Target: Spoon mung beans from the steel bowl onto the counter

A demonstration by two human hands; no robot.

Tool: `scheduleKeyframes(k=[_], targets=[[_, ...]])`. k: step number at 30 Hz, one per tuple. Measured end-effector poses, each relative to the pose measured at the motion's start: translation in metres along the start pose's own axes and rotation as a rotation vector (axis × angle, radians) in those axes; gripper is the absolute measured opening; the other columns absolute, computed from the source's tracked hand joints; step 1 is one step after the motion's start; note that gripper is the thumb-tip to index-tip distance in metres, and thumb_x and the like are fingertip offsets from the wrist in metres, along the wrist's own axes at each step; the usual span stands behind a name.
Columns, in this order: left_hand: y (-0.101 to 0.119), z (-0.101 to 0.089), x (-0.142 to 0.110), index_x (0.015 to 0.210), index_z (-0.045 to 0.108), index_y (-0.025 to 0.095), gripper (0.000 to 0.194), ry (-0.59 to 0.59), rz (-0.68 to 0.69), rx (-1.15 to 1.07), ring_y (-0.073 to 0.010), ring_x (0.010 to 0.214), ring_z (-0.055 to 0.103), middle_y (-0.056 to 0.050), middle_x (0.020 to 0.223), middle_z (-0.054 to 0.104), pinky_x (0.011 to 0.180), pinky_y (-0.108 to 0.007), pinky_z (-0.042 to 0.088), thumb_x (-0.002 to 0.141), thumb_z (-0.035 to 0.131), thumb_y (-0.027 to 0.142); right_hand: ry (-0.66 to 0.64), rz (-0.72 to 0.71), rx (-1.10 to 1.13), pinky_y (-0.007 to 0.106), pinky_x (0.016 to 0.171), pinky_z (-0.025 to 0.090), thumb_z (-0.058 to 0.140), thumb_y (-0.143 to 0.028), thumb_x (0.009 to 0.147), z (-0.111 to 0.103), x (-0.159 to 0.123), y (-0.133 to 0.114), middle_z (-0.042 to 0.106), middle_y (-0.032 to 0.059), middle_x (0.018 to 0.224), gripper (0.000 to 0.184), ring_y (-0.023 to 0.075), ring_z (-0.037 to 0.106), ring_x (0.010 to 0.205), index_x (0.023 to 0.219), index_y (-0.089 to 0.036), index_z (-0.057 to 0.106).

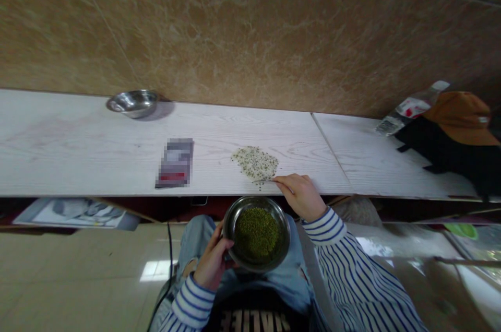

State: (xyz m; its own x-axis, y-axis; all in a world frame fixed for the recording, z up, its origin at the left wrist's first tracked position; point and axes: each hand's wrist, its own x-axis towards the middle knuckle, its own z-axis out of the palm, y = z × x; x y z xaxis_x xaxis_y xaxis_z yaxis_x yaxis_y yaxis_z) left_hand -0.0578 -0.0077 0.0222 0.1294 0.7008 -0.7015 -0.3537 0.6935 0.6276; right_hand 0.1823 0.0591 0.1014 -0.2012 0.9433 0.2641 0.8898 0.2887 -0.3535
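Note:
My left hand (213, 260) grips the left rim of a round metal bowl (285, 240), held over my lap just below the table's front edge. Small green beans (257, 233), which look like mung beans, cover its bottom. Over the tabletop, my right hand (300, 195) pinches a thin metal utensil (266, 180), whose kind I cannot make out. Its tip touches the near edge of a loose pile of white grains mixed with green beans (256, 163). The pile lies on the white wood-grain table (219, 128), beyond the bowl.
An unattended metal bowl (133, 104) stands against the wall at the back left. A blurred-out flat packet or device (175, 163) lies left of the pile. At the right are a clear plastic bottle (410, 108), a brown cap (464, 118) and a black bag or cloth (442, 152).

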Motion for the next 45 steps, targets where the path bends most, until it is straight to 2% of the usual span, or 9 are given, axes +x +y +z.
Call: scheduleKeyframes(k=[10,15,19,26,33,38,45], targets=[[-0.001,0.0,0.002,0.135,0.039,0.03,0.069,-0.012,-0.018,0.011,-0.0162,0.057,0.056,0.0,0.081,0.059,0.049,-0.032,0.051,0.07,0.053,0.014,0.01,0.02,0.008,0.034,0.079,0.041,0.043,-0.026,0.094,-0.002,-0.009,0.004,0.071,0.0046,0.098,0.025,0.0174,0.063,0.091,0.105,-0.023,0.065],[-0.001,-0.001,0.002,0.135,0.038,0.03,0.07,-0.008,-0.016,0.003,-0.0165,0.06,0.057,-0.001,0.087,0.06,0.048,-0.031,0.05,0.069,0.053,0.014,0.055,0.031,0.017,0.033,0.078,0.042,0.048,-0.025,0.092,-0.006,-0.022,0.01,0.071,0.0033,0.095,0.021,0.0168,0.063,0.089,0.104,-0.023,0.065],[-0.001,0.001,0.002,0.137,0.038,0.029,0.072,0.005,-0.024,-0.008,-0.0158,0.059,0.057,-0.001,0.087,0.061,0.048,-0.029,0.049,0.068,0.054,0.013,0.021,0.017,0.01,0.033,0.077,0.042,0.049,-0.024,0.092,-0.009,-0.028,0.013,0.071,0.0028,0.093,0.02,0.0168,0.063,0.088,0.103,-0.023,0.066],[-0.001,0.001,0.002,0.135,0.04,0.028,0.071,0.011,-0.031,0.001,-0.0163,0.06,0.057,-0.002,0.088,0.061,0.048,-0.031,0.05,0.068,0.053,0.013,0.048,0.057,-0.03,0.034,0.078,0.043,0.047,-0.026,0.092,-0.011,-0.026,0.016,0.071,0.0047,0.097,0.022,0.0184,0.063,0.089,0.104,-0.022,0.065],[0.0,0.001,0.003,0.135,0.039,0.029,0.07,0.004,-0.022,0.011,-0.0168,0.064,0.057,-0.002,0.089,0.061,0.05,-0.03,0.05,0.067,0.053,0.013,0.029,0.028,-0.023,0.032,0.076,0.043,0.045,-0.026,0.093,-0.007,-0.025,0.005,0.071,0.0044,0.095,0.023,0.0169,0.064,0.088,0.103,-0.023,0.065],[0.001,0.003,0.0,0.136,0.038,0.028,0.071,0.0,-0.02,0.015,-0.0154,0.057,0.055,0.0,0.081,0.059,0.047,-0.029,0.048,0.067,0.053,0.013,0.025,0.073,-0.057,0.034,0.079,0.045,0.045,-0.026,0.092,-0.006,-0.024,0.008,0.071,0.0051,0.097,0.024,0.0182,0.064,0.088,0.105,-0.022,0.064],[0.001,0.0,0.004,0.135,0.04,0.028,0.071,-0.003,-0.022,0.007,-0.0172,0.065,0.057,-0.002,0.09,0.059,0.049,-0.03,0.05,0.067,0.054,0.014,0.041,0.078,-0.053,0.035,0.08,0.045,0.044,-0.027,0.092,-0.005,-0.02,0.007,0.071,0.006,0.097,0.025,0.0187,0.064,0.089,0.106,-0.022,0.064]])
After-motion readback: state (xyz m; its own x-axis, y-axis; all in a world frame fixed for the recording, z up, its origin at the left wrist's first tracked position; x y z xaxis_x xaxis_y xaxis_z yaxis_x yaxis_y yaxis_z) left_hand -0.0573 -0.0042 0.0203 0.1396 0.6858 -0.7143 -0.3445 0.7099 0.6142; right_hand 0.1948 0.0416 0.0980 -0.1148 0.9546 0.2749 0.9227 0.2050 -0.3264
